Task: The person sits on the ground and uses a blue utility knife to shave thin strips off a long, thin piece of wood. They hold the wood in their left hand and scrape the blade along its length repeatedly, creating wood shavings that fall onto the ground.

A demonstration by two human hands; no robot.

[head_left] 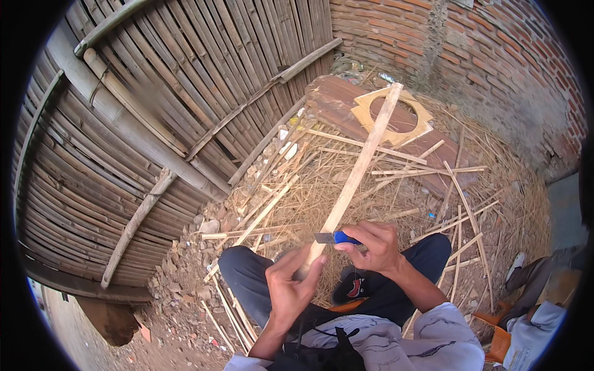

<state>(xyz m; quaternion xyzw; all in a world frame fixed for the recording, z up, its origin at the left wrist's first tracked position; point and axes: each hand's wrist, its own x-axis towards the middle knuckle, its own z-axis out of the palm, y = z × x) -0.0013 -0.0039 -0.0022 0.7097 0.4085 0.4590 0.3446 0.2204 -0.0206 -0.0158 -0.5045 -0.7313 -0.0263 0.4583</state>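
A long pale wooden strip (364,161) slants up and away from my lap, its near end in my left hand (291,285). My left fingers and thumb are closed round that end. In my right hand (376,247) is a utility knife with a blue handle (344,237). Its short grey blade lies across the strip, just above my left thumb. The strip's far end passes over a square yellowish board (420,109) with a large round hole. My crossed legs in dark trousers are below both hands.
Loose wooden strips (471,216) lie scattered over dry straw and dirt on both sides. A brown plank (334,102) lies under the holed board. A bamboo wall (204,74) stands left, a brick wall (495,68) behind. Another person's leg (526,287) shows at the right edge.
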